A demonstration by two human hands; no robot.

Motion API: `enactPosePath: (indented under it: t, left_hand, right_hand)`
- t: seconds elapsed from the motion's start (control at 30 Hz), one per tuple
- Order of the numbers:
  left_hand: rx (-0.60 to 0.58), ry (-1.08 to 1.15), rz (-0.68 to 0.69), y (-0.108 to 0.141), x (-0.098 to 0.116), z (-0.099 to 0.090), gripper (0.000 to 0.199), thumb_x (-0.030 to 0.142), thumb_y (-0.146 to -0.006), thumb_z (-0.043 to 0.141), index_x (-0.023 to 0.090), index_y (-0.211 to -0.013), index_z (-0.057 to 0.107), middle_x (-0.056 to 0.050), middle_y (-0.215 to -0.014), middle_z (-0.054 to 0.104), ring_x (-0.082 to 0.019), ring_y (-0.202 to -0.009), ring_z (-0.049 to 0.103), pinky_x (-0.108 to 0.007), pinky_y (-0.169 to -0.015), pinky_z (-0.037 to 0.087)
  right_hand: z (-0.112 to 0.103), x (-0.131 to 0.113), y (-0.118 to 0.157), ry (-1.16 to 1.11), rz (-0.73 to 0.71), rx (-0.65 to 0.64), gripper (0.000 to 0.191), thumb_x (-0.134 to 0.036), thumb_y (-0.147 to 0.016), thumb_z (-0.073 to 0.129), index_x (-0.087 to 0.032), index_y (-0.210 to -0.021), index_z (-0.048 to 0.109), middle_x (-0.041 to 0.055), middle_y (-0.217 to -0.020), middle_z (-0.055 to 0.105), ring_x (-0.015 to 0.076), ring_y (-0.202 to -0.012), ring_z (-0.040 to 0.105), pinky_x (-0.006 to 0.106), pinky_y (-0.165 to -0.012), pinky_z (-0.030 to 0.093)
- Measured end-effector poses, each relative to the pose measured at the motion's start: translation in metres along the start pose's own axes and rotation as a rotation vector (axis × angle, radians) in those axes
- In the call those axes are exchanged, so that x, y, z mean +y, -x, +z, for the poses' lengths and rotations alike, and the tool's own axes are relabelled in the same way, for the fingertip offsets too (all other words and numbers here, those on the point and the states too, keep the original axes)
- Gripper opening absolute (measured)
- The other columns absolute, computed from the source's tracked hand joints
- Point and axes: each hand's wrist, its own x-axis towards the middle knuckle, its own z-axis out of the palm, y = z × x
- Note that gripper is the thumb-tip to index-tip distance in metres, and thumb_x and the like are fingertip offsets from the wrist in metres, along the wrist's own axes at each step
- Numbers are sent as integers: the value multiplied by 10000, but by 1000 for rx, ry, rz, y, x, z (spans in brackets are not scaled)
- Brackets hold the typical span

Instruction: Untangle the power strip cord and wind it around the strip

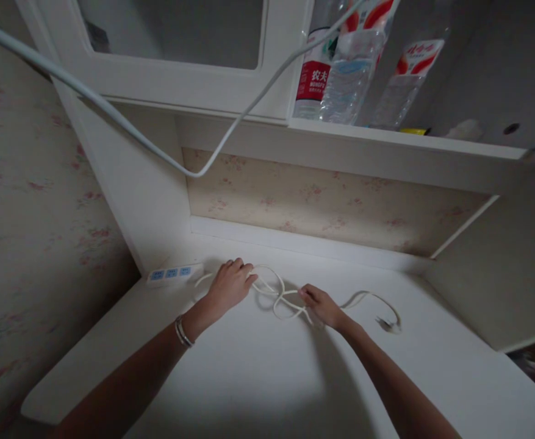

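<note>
A pale cord [280, 295] lies in loose, crossing loops on the white desk [249, 378], between the person's two hands. The left hand [231, 283] has its grip clamped on the cord at the left side of the loops, fingers curled over and palm down. The right hand [319, 305] pinches the cord between thumb and forefinger at the right side. Beyond the right hand, the cord curves away to a plug [394, 327], which rests on the desk with its prongs pointing left. Left of the left hand, a power strip [170, 274] with blue socket faces lies near the back corner. A bracelet [182, 332] circles the left wrist. Above, clear bottles [347, 79] stand on a shelf [409, 139], and a thicker cable [196, 174] hangs across the view.
</note>
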Motion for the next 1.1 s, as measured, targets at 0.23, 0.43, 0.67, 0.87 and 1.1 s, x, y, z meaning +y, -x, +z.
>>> enactPosePath:
  t: [0.23, 0.43, 0.67, 0.87, 1.1]
  left_hand:
    - [99, -43, -158, 16, -56, -31, 343, 364, -960, 358, 191, -826, 623, -65, -814, 684, -187, -799, 617, -284, -774, 402]
    - [90, -126, -461, 34, -120, -59, 338, 419, -941, 348, 217, -808, 584, -29, -749, 662, -187, -746, 623, -254, -656, 384]
    - [192, 95, -503, 38, -100, -39, 326, 420, -928, 355, 212, -804, 574, -51, -760, 658, -195, -736, 609, -277, -681, 400]
    - [245, 611, -575, 43, -78, -34, 363, 497, -872, 414, 196, -703, 523, 18, -610, 520, -126, -544, 487, -228, -499, 339]
    - [141, 1356, -483, 42, -20, -30, 311, 486, -820, 537, 179, -776, 506, 68, -616, 401, -57, -463, 350, -193, -433, 267]
  right_hand:
    - [-43, 61, 33, 204, 147, 217, 424, -536, -939, 219, -232, -833, 495, 55, -813, 627, 215, -767, 588, 325, -722, 423]
    - [-65, 143, 73, 365, 486, 242, 413, -518, -915, 257, -229, -901, 551, 99, -951, 677, 248, -860, 630, 342, -694, 434]
    - [-36, 116, 60, 299, 421, 229, 398, -473, -914, 257, -229, -989, 562, 99, -1074, 652, 273, -1021, 586, 408, -813, 433]
    - [0, 84, 56, 188, 300, 237, 436, -496, -916, 242, -212, -989, 563, 104, -979, 660, 264, -935, 605, 381, -843, 450]
    - [37, 5, 61, -61, 9, 225, 413, -490, -928, 317, -207, -974, 615, 110, -990, 667, 249, -947, 598, 365, -882, 449]
